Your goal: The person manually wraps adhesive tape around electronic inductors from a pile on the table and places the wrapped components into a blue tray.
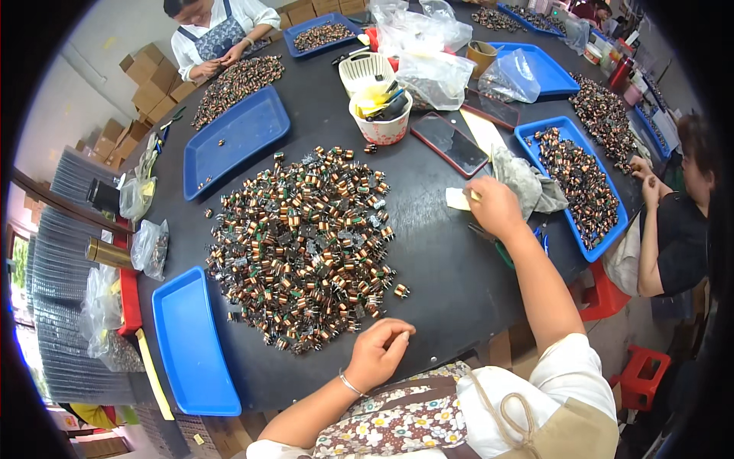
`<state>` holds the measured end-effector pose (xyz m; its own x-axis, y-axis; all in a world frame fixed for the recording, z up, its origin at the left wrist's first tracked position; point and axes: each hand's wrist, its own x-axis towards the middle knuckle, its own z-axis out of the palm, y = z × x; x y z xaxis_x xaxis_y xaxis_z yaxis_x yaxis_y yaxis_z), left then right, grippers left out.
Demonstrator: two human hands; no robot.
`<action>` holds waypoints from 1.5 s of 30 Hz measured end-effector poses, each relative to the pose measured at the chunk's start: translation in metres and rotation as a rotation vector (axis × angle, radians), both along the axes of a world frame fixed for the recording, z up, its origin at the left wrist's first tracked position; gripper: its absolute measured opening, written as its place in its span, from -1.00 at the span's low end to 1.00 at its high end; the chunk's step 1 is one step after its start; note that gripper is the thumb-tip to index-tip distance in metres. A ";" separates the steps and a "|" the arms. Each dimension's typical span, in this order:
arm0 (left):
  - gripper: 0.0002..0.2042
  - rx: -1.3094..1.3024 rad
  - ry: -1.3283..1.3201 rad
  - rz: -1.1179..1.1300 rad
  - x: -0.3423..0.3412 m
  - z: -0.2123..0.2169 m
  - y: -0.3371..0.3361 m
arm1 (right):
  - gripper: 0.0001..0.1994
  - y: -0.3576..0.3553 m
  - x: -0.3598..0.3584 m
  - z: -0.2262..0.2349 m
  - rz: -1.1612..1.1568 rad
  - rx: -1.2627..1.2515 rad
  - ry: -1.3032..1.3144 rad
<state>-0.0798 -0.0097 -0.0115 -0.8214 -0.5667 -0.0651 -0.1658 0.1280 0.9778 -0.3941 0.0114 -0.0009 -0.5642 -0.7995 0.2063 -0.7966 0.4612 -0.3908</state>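
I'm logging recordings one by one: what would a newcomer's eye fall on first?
The big heap of copper-coloured components dominates the dark table, left of centre. A bright blue tray lies at the heap's lower left; right of the heap, the right hand touches a small whitish piece.

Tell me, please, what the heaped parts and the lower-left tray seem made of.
Parts: probably partly copper, given their shiny coppery bands; the dark bodies' material is unclear. Tray: likely moulded plastic with a smooth satin finish, judging by its even blue and rounded corners.
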 end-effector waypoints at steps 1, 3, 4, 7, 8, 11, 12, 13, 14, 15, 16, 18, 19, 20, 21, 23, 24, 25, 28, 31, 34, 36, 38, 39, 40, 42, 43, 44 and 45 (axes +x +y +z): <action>-0.90 -0.090 -0.001 -0.004 0.002 -0.003 0.001 | -0.83 -0.002 -0.005 0.001 -0.063 0.110 0.021; -0.89 -0.088 0.025 0.001 0.004 -0.008 0.002 | -0.82 -0.002 -0.005 0.002 -0.072 0.030 0.102; -0.89 -0.084 0.039 0.006 0.004 -0.009 0.002 | -0.81 -0.001 -0.003 0.002 -0.120 -0.025 0.152; -0.89 0.006 0.078 0.043 0.005 -0.012 0.001 | -0.74 0.006 0.010 -0.001 -0.058 0.052 0.143; -0.89 0.056 0.086 0.052 0.005 -0.013 0.001 | -0.72 0.008 0.013 -0.002 -0.029 0.076 0.112; -0.88 -0.006 0.109 0.025 0.005 -0.014 0.001 | -0.64 0.011 0.014 -0.003 -0.019 0.184 0.102; -0.88 -0.007 0.091 0.005 0.004 -0.014 0.000 | -0.61 0.011 0.013 -0.003 -0.049 0.225 0.100; -0.88 -0.042 0.104 0.012 0.004 -0.014 -0.001 | -0.59 0.014 0.013 -0.003 -0.034 0.222 0.084; -0.89 -0.027 0.103 0.009 0.005 -0.014 -0.001 | -0.59 0.014 0.013 -0.002 0.000 0.199 0.095; -0.89 0.026 0.092 0.003 0.006 -0.013 -0.001 | -0.62 0.015 0.014 -0.001 -0.007 0.227 0.070; -0.89 -0.005 0.102 0.010 0.006 -0.013 -0.001 | -0.65 0.016 0.015 0.000 -0.023 0.265 0.038; -0.89 -0.044 0.059 -0.028 0.006 -0.012 -0.002 | -0.65 0.013 0.014 0.004 -0.021 0.291 0.041; -0.89 -0.046 0.065 -0.028 0.006 -0.012 -0.002 | -0.66 0.009 0.014 0.006 -0.038 0.327 0.017; -0.89 -0.063 0.061 -0.033 0.006 -0.011 -0.002 | -0.66 0.006 0.013 0.009 -0.026 0.318 0.034; -0.89 -0.081 0.058 -0.040 0.005 -0.011 -0.002 | -0.66 0.002 0.012 0.011 -0.037 0.335 0.007; -0.89 -0.074 0.063 -0.035 0.005 -0.010 -0.002 | -0.66 -0.004 0.011 0.014 -0.048 0.344 -0.014; -0.89 -0.029 0.037 -0.037 0.005 -0.009 -0.002 | -0.64 -0.007 0.012 0.014 -0.055 0.348 -0.014; -0.89 -0.055 0.058 -0.028 0.006 -0.009 -0.002 | -0.62 -0.009 0.013 0.014 -0.056 0.355 -0.016; -0.89 -0.066 0.035 -0.036 0.006 -0.008 -0.003 | -0.61 -0.012 0.017 0.011 -0.074 0.344 0.022; -0.89 -0.073 0.068 -0.047 0.006 -0.009 -0.003 | -0.58 -0.016 0.019 0.008 -0.112 0.292 -0.002; -0.89 -0.014 0.062 -0.041 0.007 -0.010 -0.003 | -0.58 -0.017 0.020 0.006 -0.164 0.231 0.010; -0.89 -0.045 0.073 -0.034 0.008 -0.010 -0.003 | -0.59 -0.011 0.019 0.007 -0.131 0.160 0.010; -0.89 -0.044 0.077 -0.031 0.008 -0.011 -0.004 | -0.60 -0.004 0.016 0.009 -0.096 0.091 0.011; -0.89 -0.062 0.073 -0.045 0.008 -0.011 -0.005 | -0.61 0.001 0.015 0.010 -0.074 0.140 0.007; -0.90 -0.081 0.070 -0.061 0.008 -0.011 -0.005 | -0.63 0.004 0.015 0.010 -0.077 0.203 0.009; -0.90 -0.072 0.075 -0.057 0.006 -0.011 -0.006 | -0.63 0.007 0.016 0.010 -0.036 0.223 0.005; -0.90 -0.040 0.065 -0.061 0.006 -0.011 -0.006 | -0.64 0.007 0.018 0.009 -0.045 0.246 0.009; -0.90 -0.066 0.079 -0.050 0.005 -0.011 -0.006 | -0.65 0.005 0.019 0.008 -0.047 0.264 0.011; -0.90 -0.076 0.085 -0.044 0.005 -0.011 -0.006 | -0.65 0.003 0.020 0.008 -0.046 0.274 0.007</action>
<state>-0.0747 -0.0161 -0.0227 -0.8464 -0.5305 0.0473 -0.0754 0.2074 0.9754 -0.3742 0.0144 0.0072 -0.6003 -0.7997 -0.0100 -0.7747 0.5846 -0.2409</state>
